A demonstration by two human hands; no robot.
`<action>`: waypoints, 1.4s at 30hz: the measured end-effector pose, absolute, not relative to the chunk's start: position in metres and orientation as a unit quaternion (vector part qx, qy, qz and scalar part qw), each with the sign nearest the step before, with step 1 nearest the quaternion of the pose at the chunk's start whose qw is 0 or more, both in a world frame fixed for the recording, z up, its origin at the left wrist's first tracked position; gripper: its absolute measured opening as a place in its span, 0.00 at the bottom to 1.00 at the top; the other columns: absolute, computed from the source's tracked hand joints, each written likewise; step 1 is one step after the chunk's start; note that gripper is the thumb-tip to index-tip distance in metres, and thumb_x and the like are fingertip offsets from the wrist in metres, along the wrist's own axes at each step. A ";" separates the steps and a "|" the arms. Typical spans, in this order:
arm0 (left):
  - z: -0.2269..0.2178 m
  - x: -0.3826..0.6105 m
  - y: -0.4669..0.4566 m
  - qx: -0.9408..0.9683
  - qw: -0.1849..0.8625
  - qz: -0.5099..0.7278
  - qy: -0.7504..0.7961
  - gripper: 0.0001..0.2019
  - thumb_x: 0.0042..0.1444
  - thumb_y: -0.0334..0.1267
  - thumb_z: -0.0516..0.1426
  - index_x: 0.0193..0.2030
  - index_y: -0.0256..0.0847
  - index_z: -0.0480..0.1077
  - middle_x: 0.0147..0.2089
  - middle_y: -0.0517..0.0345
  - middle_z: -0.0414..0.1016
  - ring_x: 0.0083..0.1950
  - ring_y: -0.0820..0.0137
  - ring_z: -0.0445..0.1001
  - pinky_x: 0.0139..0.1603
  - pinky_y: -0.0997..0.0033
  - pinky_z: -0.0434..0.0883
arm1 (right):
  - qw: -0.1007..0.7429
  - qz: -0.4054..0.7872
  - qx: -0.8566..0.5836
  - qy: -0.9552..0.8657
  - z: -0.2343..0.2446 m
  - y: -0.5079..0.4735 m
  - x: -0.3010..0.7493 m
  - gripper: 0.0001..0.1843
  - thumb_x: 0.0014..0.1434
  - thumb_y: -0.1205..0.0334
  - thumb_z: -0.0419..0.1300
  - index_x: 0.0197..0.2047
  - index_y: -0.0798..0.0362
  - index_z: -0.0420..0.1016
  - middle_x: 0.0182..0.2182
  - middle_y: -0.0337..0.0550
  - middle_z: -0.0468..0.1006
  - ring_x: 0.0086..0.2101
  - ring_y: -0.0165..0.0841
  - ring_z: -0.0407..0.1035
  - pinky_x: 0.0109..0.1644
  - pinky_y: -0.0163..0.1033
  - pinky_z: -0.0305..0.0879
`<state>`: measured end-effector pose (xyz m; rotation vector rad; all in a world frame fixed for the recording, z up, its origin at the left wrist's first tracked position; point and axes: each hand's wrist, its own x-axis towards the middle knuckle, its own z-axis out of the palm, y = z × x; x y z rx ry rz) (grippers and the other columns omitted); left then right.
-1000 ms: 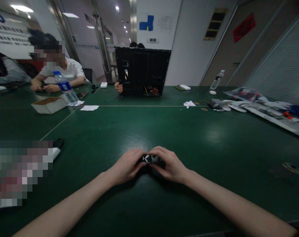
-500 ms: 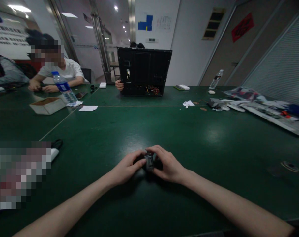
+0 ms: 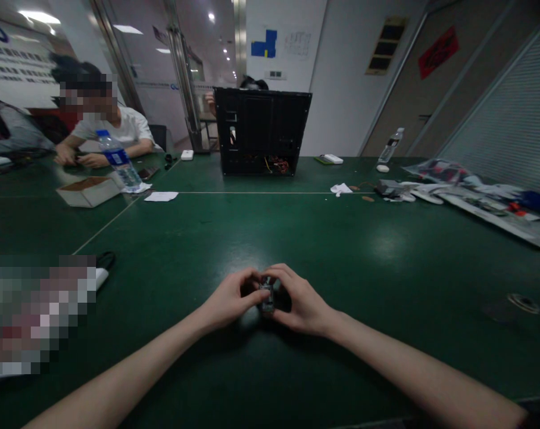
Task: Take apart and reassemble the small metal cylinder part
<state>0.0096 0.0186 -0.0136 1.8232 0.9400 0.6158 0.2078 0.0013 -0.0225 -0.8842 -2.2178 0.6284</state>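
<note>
Between my two hands, low over the green table, is a small dark grey shiny block-like object (image 3: 267, 302) whose kind I cannot make out. My left hand (image 3: 231, 299) pinches it from the left, its thumb lying across the front face and the fingertips near the top. From the other side my right hand (image 3: 303, 302) curls around it, index finger over the upper end and thumb at the lower end. The fingers cover part of the object, and its underside is hidden.
A black computer case (image 3: 263, 128) stands across the green table (image 3: 252, 229), a person partly behind it. To the left are a water bottle (image 3: 118, 159), an open box (image 3: 89, 192) and a seated person (image 3: 131, 128). A dark round object (image 3: 513, 307) lies at right, clutter (image 3: 488, 202) beyond.
The small object has turned slightly in my fingers, and my left thumb has slid further across its front. Behind the case, the other person's hand has moved up from its lower left side.
</note>
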 end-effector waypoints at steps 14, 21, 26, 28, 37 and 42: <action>-0.011 0.007 0.019 0.701 0.573 0.275 0.323 0.13 0.59 0.40 0.55 0.49 0.38 0.63 0.45 0.53 0.72 0.48 0.65 0.71 0.50 0.63 0.66 | 0.331 0.235 -0.338 -0.849 -0.022 0.000 0.207 0.32 0.48 0.64 0.65 0.56 0.51 0.59 0.52 0.49 0.63 0.47 0.38 0.64 0.48 0.42 0.66; -0.011 0.008 0.019 0.714 0.539 0.261 0.363 0.16 0.55 0.38 0.59 0.48 0.38 0.62 0.38 0.57 0.72 0.43 0.66 0.72 0.46 0.64 0.68 | 0.327 0.223 -0.325 -0.859 -0.019 -0.003 0.206 0.31 0.49 0.64 0.63 0.56 0.51 0.59 0.52 0.49 0.63 0.49 0.38 0.64 0.49 0.42 0.66; -0.007 0.004 0.019 0.663 0.639 0.256 0.295 0.19 0.57 0.37 0.57 0.53 0.38 0.57 0.47 0.51 0.72 0.53 0.63 0.69 0.53 0.61 0.65 | 0.320 0.219 -0.320 -0.865 -0.019 -0.003 0.206 0.33 0.49 0.64 0.64 0.58 0.51 0.58 0.53 0.49 0.63 0.50 0.38 0.63 0.50 0.42 0.65; -0.008 0.004 0.018 0.663 0.642 0.257 0.285 0.20 0.57 0.38 0.56 0.55 0.39 0.56 0.48 0.51 0.71 0.54 0.62 0.68 0.54 0.60 0.64 | 0.320 0.217 -0.320 -0.865 -0.019 -0.003 0.206 0.34 0.48 0.64 0.64 0.58 0.50 0.58 0.54 0.48 0.63 0.51 0.39 0.63 0.51 0.43 0.65; -0.017 0.006 0.019 0.701 0.559 0.280 0.342 0.20 0.54 0.38 0.60 0.51 0.40 0.59 0.41 0.57 0.69 0.44 0.66 0.70 0.46 0.63 0.67 | 0.323 0.218 -0.325 -0.862 -0.021 -0.003 0.205 0.33 0.48 0.64 0.64 0.57 0.50 0.59 0.53 0.48 0.63 0.49 0.38 0.64 0.49 0.43 0.67; -0.007 0.002 0.018 0.680 0.619 0.262 0.293 0.20 0.55 0.38 0.58 0.53 0.40 0.57 0.47 0.53 0.70 0.52 0.62 0.68 0.53 0.59 0.64 | 0.323 0.217 -0.311 -0.867 -0.020 -0.002 0.206 0.34 0.48 0.64 0.64 0.58 0.50 0.58 0.54 0.48 0.63 0.51 0.39 0.63 0.51 0.43 0.66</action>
